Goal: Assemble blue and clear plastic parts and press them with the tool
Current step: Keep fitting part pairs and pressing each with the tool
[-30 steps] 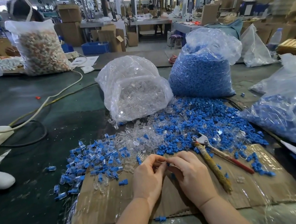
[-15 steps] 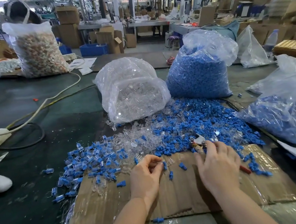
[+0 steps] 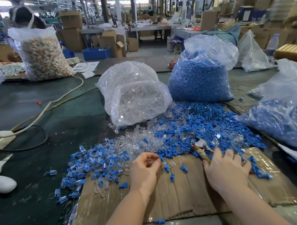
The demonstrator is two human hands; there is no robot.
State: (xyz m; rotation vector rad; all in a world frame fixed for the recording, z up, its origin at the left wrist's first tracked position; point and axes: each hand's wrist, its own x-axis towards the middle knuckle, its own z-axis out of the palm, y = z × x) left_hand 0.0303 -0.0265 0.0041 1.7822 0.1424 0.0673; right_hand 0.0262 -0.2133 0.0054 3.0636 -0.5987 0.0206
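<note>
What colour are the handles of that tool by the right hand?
The one handle showing looks yellowish; the right hand covers the rest. Head view.

Cardboard sheet point(image 3: 176, 195) on counter point(image 3: 32, 208); left hand point(image 3: 143, 171) pinching small part; right hand point(image 3: 227, 169) resting on pliers point(image 3: 201, 147); blue parts point(image 3: 194, 124) heaped beyond.

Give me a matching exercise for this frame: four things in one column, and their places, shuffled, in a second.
Things:
1. pliers
2. bag of clear parts
3. bag of blue parts
4. left hand

Places:
A. upright, right of the clear bag
B. at the cardboard's far edge, fingers curled
C. under the right hand
D. slumped, behind the loose pile

Pairs: 1-C, 2-D, 3-A, 4-B
</note>
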